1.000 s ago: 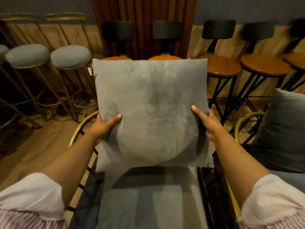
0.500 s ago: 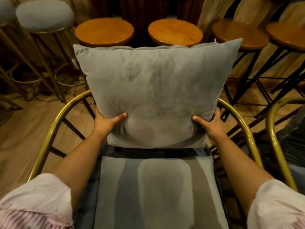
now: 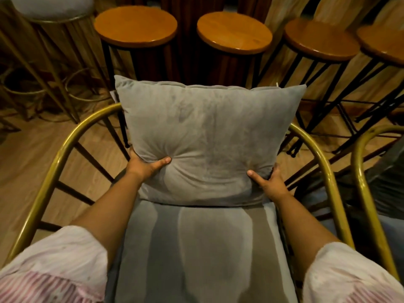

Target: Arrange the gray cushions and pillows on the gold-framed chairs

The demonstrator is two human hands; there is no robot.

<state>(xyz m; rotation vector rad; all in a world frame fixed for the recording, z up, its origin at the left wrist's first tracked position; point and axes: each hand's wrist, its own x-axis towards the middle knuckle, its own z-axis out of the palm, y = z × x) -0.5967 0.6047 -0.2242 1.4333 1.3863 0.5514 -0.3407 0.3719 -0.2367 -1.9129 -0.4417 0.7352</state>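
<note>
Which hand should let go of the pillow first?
Probably the right hand: only its thumb presses the gray pillow, at the corner. The left hand grips deeper and can steady it upright on the seat cushion.

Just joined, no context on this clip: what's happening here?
A person is setting a gray pillow upright at the back of a gold-framed chair. The left hand and right hand grip its two lower corners, thumbs pressed into the front. The pillow's bottom edge meets the gray seat cushion, which already lies on the chair. A second gold frame shows at the right edge, and wooden stools stand behind.
</note>
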